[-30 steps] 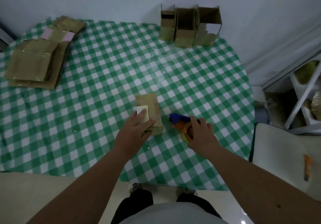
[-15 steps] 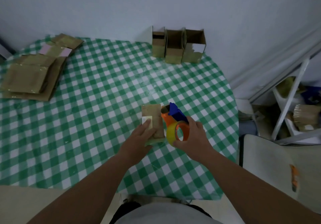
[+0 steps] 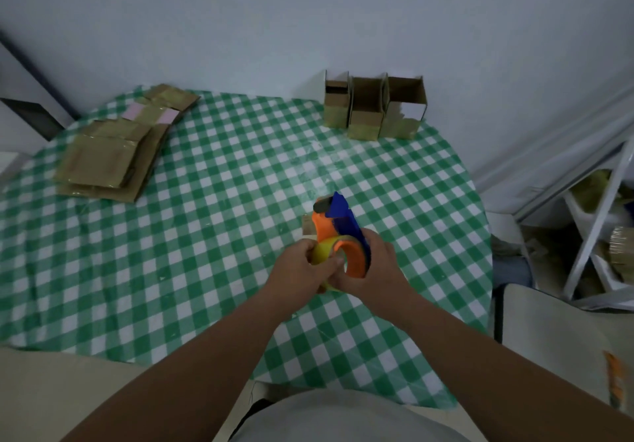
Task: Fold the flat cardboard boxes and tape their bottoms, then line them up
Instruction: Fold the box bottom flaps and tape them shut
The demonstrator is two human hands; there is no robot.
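An orange and blue tape dispenser (image 3: pixel 338 227) with a yellowish tape roll is lifted above the table's middle. My right hand (image 3: pixel 374 268) grips it from the right. My left hand (image 3: pixel 305 266) pinches the tape roll at its near left side. A small folded cardboard box (image 3: pixel 308 224) lies on the table just behind my hands, mostly hidden by the dispenser. Three folded boxes (image 3: pixel 365 108) stand in a row against the far wall. A stack of flat cardboard boxes (image 3: pixel 109 158) lies at the table's far left.
The round table (image 3: pixel 192 253) has a green and white checked cloth. A white chair (image 3: pixel 562 342) stands at the right. A white rack (image 3: pixel 597 222) with cardboard on it is beyond the table's right edge.
My left hand left the small box and took hold of the tape roll. My right hand raised the dispenser higher, and it now covers most of the box.
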